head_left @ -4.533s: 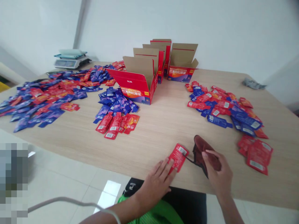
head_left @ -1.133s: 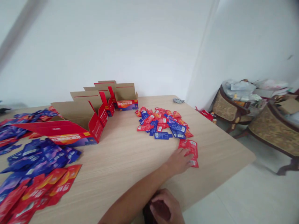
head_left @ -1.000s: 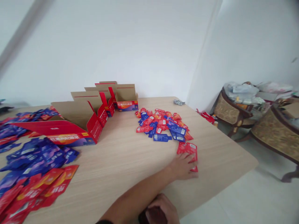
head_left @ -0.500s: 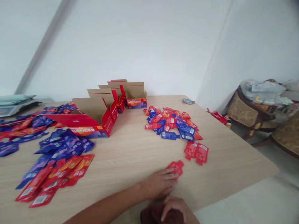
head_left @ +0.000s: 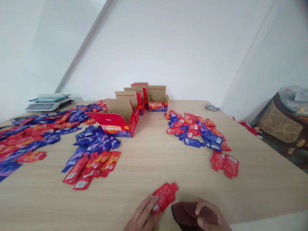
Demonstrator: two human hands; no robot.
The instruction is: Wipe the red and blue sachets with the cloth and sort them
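Note:
My left hand [head_left: 143, 215] is at the near table edge, its fingers over the lower end of red spouted sachets [head_left: 166, 196], one lying on another. The thumb side of that hand is mostly hidden, and the sachets' printed backs face up. To its right, my right hand [head_left: 211, 215] has curled fingers on a dark brown cloth item [head_left: 185, 213] with a black edge. Its full shape runs out of view at the bottom. Two more red sachets [head_left: 225, 163] lie farther right on the table.
A mixed pile of red and blue sachets [head_left: 192, 128] lies right of centre. More sachets [head_left: 93, 141] spread across the left, before opened red cartons [head_left: 117, 128]. Behind are a scale [head_left: 45, 104] and a grey crumpled piece [head_left: 212, 107]. A patterned chair [head_left: 279, 125] stands right.
My left hand has drawn the red sachets leftward and nearer to me. The brown cloth item has come up higher into view with my right hand. The view has turned left.

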